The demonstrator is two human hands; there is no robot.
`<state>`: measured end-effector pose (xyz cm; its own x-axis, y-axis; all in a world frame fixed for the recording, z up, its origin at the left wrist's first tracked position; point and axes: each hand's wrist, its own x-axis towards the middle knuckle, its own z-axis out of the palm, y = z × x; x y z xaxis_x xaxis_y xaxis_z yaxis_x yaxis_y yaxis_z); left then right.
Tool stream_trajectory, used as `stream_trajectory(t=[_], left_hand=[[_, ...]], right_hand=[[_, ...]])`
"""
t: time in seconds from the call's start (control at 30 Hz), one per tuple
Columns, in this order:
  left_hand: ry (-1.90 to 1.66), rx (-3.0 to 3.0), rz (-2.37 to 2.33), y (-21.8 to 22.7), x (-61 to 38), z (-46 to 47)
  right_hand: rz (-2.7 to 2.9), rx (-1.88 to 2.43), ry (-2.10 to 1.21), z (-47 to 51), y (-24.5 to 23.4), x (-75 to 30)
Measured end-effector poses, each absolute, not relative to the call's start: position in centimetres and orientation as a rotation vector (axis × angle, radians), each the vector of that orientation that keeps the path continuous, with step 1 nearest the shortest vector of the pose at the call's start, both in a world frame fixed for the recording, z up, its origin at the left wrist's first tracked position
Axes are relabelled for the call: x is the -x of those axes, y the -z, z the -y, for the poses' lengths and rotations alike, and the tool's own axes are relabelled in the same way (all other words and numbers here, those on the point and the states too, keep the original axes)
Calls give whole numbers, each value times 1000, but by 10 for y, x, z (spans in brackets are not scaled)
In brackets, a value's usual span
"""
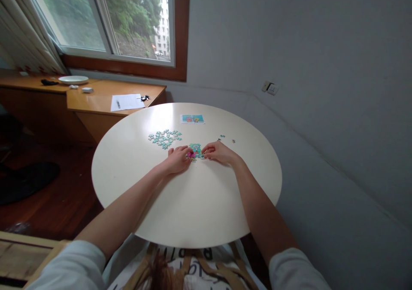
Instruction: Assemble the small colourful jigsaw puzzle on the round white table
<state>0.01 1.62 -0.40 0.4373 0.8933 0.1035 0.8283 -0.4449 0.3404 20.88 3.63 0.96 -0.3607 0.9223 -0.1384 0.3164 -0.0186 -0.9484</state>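
A small, partly joined jigsaw (195, 150) in teal and pink lies on the round white table (186, 204). My left hand (178, 159) rests on the table at the jigsaw's left edge, fingers curled and pressing on its pink part. My right hand (219, 151) is at its right edge, fingers pinched together against the pieces. What the fingertips hold is too small to make out. A heap of loose teal pieces (165, 138) lies just beyond my left hand. A few stray pieces (222, 137) sit past my right hand. A small reference picture (192, 118) lies farther back.
A wooden desk (96, 103) under the window carries a sheet of paper (126, 102), a white plate (73, 80) and small items. Grey walls close in on the right. A dark wooden floor lies to the left.
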Motion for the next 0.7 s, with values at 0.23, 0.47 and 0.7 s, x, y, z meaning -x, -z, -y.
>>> stream_trajectory(t=[0.23, 0.47, 0.7], left_hand=[[-421, -2459, -1503, 5, 0, -16], [-403, -2465, -1498, 6, 0, -17], [-406, -2461, -1498, 5, 0, -16]], right_hand=[[1735, 1269, -1434, -37, -8, -210], [1720, 1309, -1507, -32, -14, -207], [1712, 1337, -1493, -31, -14, -206]])
